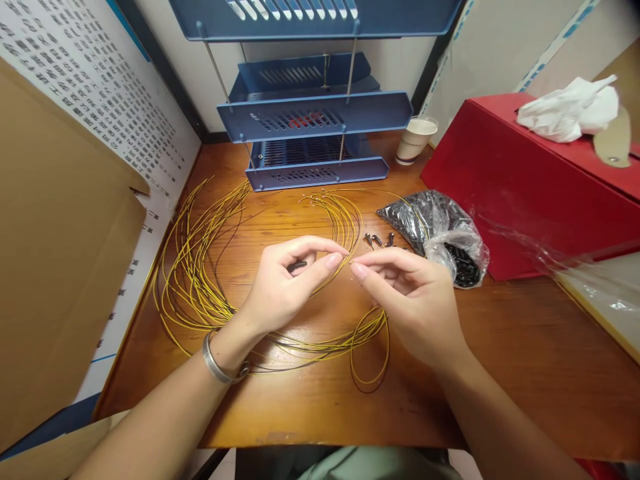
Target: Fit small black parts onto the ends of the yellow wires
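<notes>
Yellow wire (345, 231): tip pinched in right hand (410, 293) fingertips, over the desk (500, 360).
Black sleeve (297, 266): clamped in left hand (280, 287), just beside that tip.
Care: probably hold close to the tip, keeping both aligned.

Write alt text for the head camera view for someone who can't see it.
Two bare hands meet over a wooden desk: the left hand holds a small black part, the right hand pinches a yellow wire. Yellow wire loops, a bag of black parts, blue trays and a red box surround them.
</notes>
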`<state>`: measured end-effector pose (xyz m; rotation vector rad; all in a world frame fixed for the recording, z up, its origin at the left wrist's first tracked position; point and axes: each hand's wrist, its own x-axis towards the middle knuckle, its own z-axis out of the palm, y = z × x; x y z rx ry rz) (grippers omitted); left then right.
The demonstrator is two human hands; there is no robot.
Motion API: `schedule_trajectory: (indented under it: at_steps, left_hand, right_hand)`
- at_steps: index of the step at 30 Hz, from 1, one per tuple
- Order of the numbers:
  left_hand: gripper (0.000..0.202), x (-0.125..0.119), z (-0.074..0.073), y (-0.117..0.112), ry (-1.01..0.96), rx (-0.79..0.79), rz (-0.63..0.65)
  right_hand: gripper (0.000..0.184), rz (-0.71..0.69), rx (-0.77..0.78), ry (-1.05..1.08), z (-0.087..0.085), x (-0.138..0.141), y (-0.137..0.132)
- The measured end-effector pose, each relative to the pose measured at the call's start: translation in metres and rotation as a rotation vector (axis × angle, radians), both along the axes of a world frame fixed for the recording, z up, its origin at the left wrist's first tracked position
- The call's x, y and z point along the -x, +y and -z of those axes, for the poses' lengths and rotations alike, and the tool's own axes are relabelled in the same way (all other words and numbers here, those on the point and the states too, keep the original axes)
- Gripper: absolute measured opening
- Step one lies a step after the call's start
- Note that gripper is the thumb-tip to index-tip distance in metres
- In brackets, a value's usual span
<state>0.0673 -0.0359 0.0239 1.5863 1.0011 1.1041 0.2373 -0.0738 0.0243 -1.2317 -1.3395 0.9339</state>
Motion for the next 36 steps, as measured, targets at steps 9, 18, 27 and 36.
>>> schedule_trajectory:
  at_steps: [9,18,27,36]
  left_hand:
    - [0.013,0.0024,0.0033,0.0031,0.038,-0.149,0.022]
    - [0.013,0.0022,0.0019,0.0035,0.068,-0.168,0.025]
    - [0.017,-0.0008,0.0026,0.0021,0.077,-0.193,0.035]
    - [0.018,-0.0032,0.0057,-0.0009,0.071,-0.125,0.056]
  right_hand:
    - [0.005,-0.004,-0.051,-0.038,-0.0003,-0.0010,-0.0010]
    - [0.005,-0.016,-0.053,-0.049,-0.0015,-0.0011,-0.0011]
    - [0.006,-0.026,-0.042,-0.058,-0.0007,-0.0007,-0.0015]
    - [0.010,-0.064,0.051,0.040,-0.0027,0.0002,-0.0007]
